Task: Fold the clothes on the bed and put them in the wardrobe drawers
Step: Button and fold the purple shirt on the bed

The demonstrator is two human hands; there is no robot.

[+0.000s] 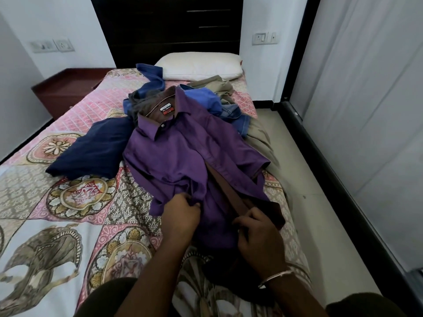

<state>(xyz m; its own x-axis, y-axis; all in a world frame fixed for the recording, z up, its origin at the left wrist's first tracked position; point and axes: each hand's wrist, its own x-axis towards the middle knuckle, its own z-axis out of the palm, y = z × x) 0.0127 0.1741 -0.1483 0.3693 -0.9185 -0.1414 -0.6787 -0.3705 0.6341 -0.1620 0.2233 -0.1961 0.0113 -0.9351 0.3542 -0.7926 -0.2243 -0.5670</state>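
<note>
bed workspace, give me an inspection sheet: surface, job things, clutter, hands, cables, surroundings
surface: bed with a pink and beige patterned quilt, partly covered by clothes
job's things: purple button-up shirt with brown lining spread front-up, collar away from the person; navy blue garment to its left; heap of blue, grey and khaki clothes behind it, unfolded
clutter: white pillow at the headboard
hands: left hand pinches the shirt's front fabric; right hand grips the brown placket edge
cables: nothing seen
surroundings: dark drawers behind the bed, wall switch plates, white sliding wardrobe door on the right
</note>
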